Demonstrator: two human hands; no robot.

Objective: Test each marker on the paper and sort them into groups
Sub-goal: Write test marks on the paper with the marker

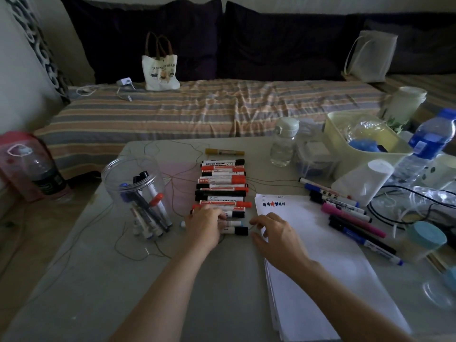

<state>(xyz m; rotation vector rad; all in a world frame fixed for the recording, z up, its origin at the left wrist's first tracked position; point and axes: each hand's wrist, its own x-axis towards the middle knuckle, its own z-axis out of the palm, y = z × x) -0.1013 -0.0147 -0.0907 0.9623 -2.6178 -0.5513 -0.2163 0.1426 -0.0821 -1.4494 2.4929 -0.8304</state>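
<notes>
A single head-worn, wide-angle view looks forward and down from above the near edge of a table (103, 287). Both forearms enter from the bottom of the frame, the left hand (203, 224) and right hand (276, 236) meeting near the centre, close to the lens. The row of markers (222, 191) sits mid-frame, the paper stack (320, 255) runs to the lower right. Beyond the table, a striped bed (172, 112) and dark cushions (153, 33) fill the upper frame, farther off. Edges bow outward with lens distortion.

left hand (202, 224) hiding the nearest markers' (234, 227) left ends, paper stack (320, 267) cut off below, scribbles (270, 204) illegible
</notes>
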